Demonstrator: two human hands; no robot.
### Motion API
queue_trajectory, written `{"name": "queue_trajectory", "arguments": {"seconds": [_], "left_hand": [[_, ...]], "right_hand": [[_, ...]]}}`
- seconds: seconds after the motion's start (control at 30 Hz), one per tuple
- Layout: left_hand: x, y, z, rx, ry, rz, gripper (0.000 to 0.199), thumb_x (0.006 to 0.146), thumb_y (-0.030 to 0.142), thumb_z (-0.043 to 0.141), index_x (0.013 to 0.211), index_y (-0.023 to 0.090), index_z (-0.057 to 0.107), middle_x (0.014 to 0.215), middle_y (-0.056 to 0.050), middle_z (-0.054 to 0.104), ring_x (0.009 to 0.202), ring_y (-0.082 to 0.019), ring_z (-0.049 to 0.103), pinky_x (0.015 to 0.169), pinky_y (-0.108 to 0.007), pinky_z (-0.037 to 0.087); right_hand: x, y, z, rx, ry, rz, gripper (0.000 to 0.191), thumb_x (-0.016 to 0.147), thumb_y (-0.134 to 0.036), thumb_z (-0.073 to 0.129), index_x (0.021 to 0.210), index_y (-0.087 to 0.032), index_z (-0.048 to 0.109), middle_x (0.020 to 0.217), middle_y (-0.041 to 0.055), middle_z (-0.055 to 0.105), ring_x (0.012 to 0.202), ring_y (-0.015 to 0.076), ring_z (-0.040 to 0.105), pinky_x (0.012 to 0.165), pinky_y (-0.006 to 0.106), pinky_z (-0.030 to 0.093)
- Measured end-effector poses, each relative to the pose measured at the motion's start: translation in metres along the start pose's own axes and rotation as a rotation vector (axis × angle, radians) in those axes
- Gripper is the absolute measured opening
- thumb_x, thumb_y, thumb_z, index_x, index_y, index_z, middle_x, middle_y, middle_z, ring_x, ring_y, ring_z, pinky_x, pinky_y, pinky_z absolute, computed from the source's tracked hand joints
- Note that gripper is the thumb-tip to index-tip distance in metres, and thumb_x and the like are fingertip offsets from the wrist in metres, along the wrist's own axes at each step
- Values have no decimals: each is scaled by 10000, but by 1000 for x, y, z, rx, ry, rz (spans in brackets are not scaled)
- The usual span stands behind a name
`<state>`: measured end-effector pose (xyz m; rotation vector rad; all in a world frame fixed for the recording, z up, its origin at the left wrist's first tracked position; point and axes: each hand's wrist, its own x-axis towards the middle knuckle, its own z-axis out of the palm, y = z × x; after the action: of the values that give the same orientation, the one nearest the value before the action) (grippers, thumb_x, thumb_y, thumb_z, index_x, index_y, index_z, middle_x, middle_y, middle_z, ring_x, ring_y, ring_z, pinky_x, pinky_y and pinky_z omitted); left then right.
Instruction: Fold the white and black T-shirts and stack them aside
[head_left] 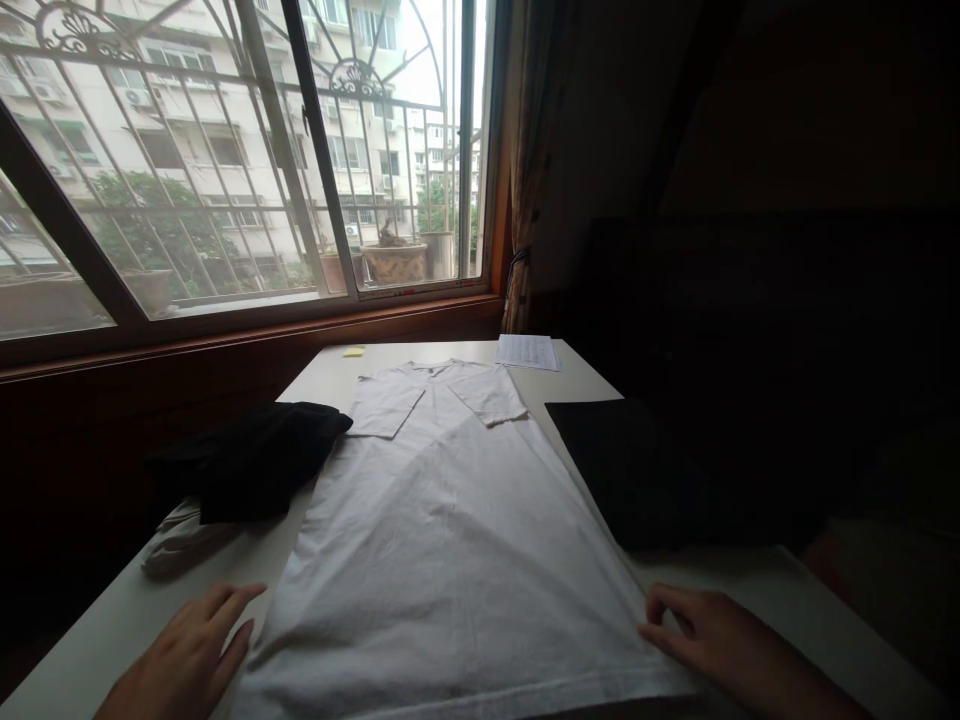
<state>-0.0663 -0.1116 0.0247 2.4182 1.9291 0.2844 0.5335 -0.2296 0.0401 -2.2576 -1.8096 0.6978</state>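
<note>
A white T-shirt [450, 530] lies spread on the white table, neck end away from me, both sleeves folded inward over its upper part. Its hem runs along the bottom of the view. My left hand [184, 645] is open beside the shirt's lower left edge, index finger and thumb apart. At the lower right edge, my right hand [697, 630] has thumb and index finger curled together in a pinch on the shirt's side. Slight creases cross the fabric.
Dark clothing [262, 460] is heaped at the left, over a light grey garment [184, 540]. A dark folded cloth [645, 470] lies on the right. Printed paper [529, 351] and yellow sticky notes [354, 352] sit at the far end of the table [315, 375], near the barred window.
</note>
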Motion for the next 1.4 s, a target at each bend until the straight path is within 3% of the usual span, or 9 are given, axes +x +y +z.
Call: {"name": "queue_trajectory", "arguments": {"seconds": [0.17, 0.27, 0.37, 0.5, 0.63, 0.77, 1.07, 1.23, 1.4], "left_hand": [[55, 52, 16, 48, 77, 327, 489, 1005, 474, 427, 1417, 273, 599, 1493, -69, 575, 1363, -300, 548, 1132, -464, 460], [96, 91, 36, 57, 38, 486, 565, 1030, 527, 416, 1497, 224, 508, 1576, -103, 467, 1472, -323, 404, 1169, -504, 408], [139, 128, 52, 36, -62, 519, 631, 1042, 558, 369, 1556, 195, 409, 1636, -118, 348, 1530, -326, 274, 1191, -542, 357], [189, 159, 66, 28, -125, 411, 657, 1044, 560, 350, 1584, 185, 348, 1675, -109, 246, 1560, -323, 171, 1228, -574, 245], [217, 153, 75, 19, -121, 353, 640, 1056, 547, 280, 1598, 208, 315, 1685, -68, 225, 1570, -286, 144, 1256, -543, 164], [228, 122, 77, 24, -108, 284, 636, 1054, 540, 261, 1592, 210, 335, 1688, -60, 219, 1577, -256, 119, 1264, -510, 127], [229, 65, 71, 31, -117, 123, 707, 1036, 562, 230, 1603, 144, 293, 1696, -106, 182, 1562, -266, 194, 1234, -435, 248], [229, 71, 66, 61, -74, 148, 673, 1030, 504, 305, 1554, 91, 389, 1653, -168, 310, 1524, -302, 302, 1208, -443, 301], [236, 121, 55, 85, 61, 280, 605, 1044, 426, 316, 1560, 116, 377, 1666, -140, 297, 1568, -273, 162, 1272, -449, 127]], "right_hand": [[36, -33, -12, -9, 192, -204, 369, 974, -426, 443, 1099, -238, 735, 1049, 82, 755, 933, 255, 713, 823, 333, 527], [81, -54, -1, -95, 328, -354, 484, 987, -421, 416, 1336, -174, 644, 1377, 135, 639, 1294, 286, 576, 1116, 419, 431], [130, -77, 13, -183, 337, -399, 594, 1012, -453, 386, 1490, -120, 503, 1589, 147, 432, 1482, 275, 371, 1219, 427, 316], [179, -110, 24, -251, 255, -399, 686, 1041, -542, 275, 1597, -146, 336, 1673, 107, 267, 1555, 254, 191, 1261, 419, 208], [205, -120, 30, -285, 194, -353, 722, 1038, -590, 227, 1627, -173, 260, 1691, 91, 190, 1564, 236, 152, 1272, 414, 136], [214, -102, 32, -294, 206, -304, 741, 1038, -594, 213, 1609, -130, 303, 1692, 110, 179, 1565, 245, 144, 1272, 422, 103], [210, -61, 27, -318, 230, -190, 734, 1032, -608, 223, 1623, -175, 264, 1704, 57, 159, 1570, 208, 115, 1268, 408, 100], [212, -63, 18, -310, 255, -102, 725, 1031, -567, 256, 1601, -122, 314, 1684, 112, 225, 1560, 281, 161, 1254, 501, 119], [232, -106, 15, -292, 295, -155, 707, 1043, -519, 238, 1620, -109, 246, 1702, 112, 150, 1574, 248, 69, 1260, 459, 26]]}}
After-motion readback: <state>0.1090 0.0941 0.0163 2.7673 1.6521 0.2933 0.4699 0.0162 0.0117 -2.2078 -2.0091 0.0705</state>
